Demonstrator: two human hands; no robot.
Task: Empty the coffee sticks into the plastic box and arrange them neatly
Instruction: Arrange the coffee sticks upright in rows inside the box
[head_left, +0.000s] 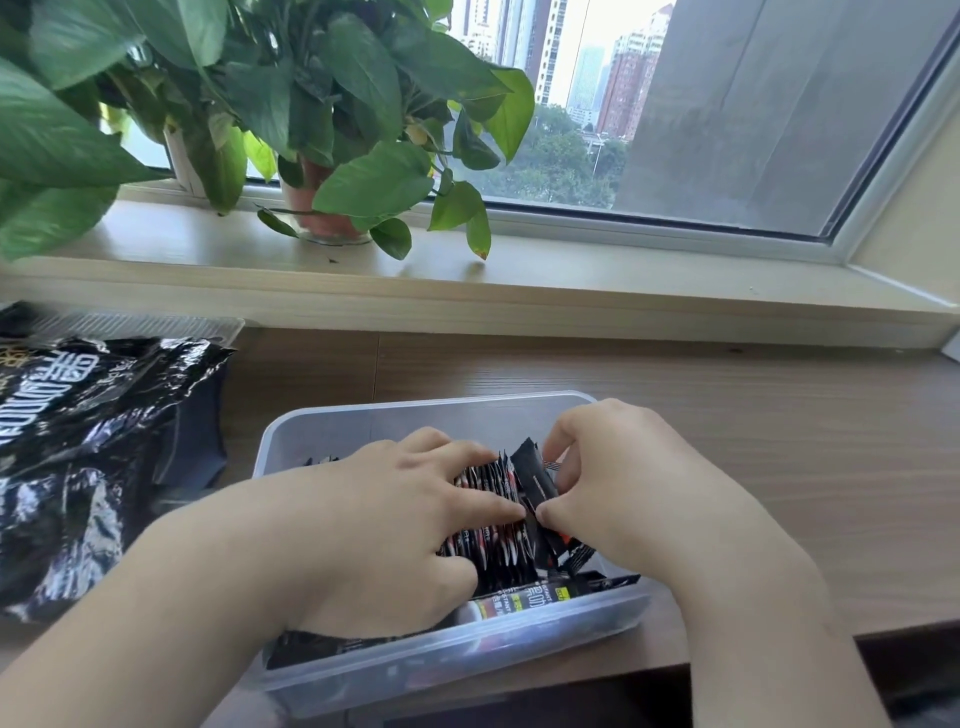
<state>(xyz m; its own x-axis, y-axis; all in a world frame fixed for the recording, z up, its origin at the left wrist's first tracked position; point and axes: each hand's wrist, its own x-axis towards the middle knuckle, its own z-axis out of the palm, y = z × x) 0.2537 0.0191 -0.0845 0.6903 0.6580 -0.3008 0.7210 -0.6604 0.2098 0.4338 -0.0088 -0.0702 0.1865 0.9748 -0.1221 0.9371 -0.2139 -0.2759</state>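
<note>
Wooden desk (727, 441); plastic box (415, 402) at 6 o'clock. Left hand (384, 525) grips upright coffee sticks (501, 545); right hand (618, 493) pinches tilted stick (535, 478). Advice: press row tight, ends level.

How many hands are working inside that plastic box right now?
2. The left hand grips the row of coffee sticks midway in the plastic box; the right hand, just to its right, pinches a tilted coffee stick at the row's end. No others visible.
</note>
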